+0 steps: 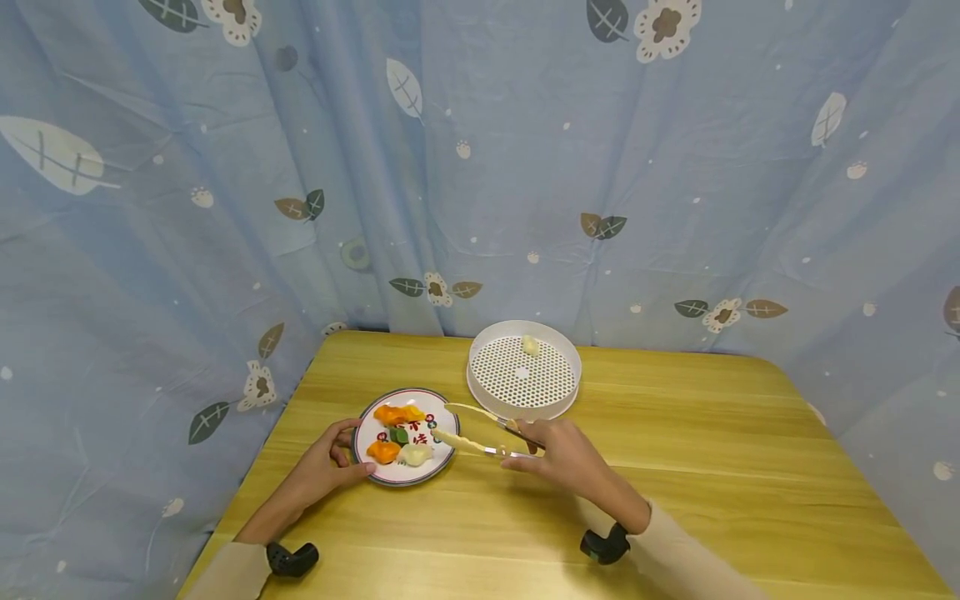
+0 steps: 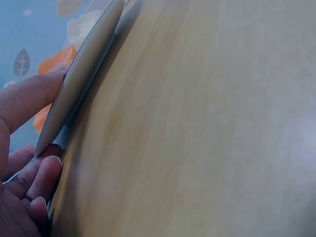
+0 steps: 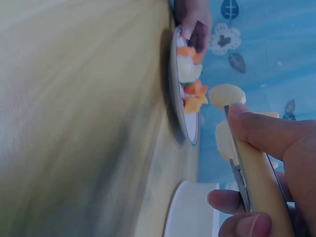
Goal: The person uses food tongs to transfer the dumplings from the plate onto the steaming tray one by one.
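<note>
Head view: gripping the plate (image 1: 427,402) by its left edge with the left hand (image 1: 324,464), resting the thumb (image 1: 357,472) over the rim. Holding tongs (image 1: 467,443) in the right hand (image 1: 567,456), pointing their parted tips over the plate's right side. Seeing orange dumplings (image 1: 385,452), a pale dumpling (image 1: 415,454) and a green piece (image 1: 399,436) lying on the plate, with another dumpling (image 1: 530,346) sitting in the white perforated tray (image 1: 525,410) beyond, on the table (image 1: 712,467).

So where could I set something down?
The table is bare right of the sieve and right hand, and in front of the plate and tongs. The plate is crowded: coloured pieces on it, left hand gripping it.
</note>
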`<state>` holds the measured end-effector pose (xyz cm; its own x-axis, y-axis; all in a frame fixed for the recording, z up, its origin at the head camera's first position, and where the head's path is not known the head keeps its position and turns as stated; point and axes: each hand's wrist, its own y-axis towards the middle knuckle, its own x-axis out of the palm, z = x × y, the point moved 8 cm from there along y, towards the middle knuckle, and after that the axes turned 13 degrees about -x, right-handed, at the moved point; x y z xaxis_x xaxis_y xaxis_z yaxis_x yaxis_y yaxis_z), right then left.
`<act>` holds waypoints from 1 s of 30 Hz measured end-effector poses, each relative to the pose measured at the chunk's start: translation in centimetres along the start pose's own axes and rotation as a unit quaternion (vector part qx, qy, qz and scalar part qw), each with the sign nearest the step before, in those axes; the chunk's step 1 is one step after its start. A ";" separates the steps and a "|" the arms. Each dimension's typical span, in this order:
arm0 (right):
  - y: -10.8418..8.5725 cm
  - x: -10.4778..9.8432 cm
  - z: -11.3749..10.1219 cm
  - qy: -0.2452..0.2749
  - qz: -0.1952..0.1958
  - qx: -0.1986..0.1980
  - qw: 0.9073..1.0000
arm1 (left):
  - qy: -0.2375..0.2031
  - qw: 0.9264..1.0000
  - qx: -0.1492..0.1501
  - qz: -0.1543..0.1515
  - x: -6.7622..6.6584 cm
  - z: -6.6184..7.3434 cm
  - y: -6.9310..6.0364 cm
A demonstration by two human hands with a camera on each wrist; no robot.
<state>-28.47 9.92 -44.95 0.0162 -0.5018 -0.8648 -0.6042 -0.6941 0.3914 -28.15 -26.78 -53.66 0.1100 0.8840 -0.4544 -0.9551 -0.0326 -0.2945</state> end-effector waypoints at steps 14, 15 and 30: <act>0.5 2.4 -2.0 0.018 -0.023 -0.031 0.999 | -0.005 1.000 -0.002 -0.002 -0.1 0.1 -0.2; 0.5 2.5 -2.1 0.018 -0.024 -0.031 0.999 | -0.005 1.000 -0.001 -0.003 -0.1 0.2 -0.2; 1.2 3.5 -2.5 0.028 -0.050 -0.021 0.998 | -0.003 1.000 0.007 -0.007 0.0 0.0 0.0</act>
<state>-27.17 6.07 -46.74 0.1196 -0.4559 -0.8820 -0.5629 -0.7629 0.3180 -28.13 -26.76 -53.60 0.1211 0.8867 -0.4463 -0.9575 -0.0142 -0.2879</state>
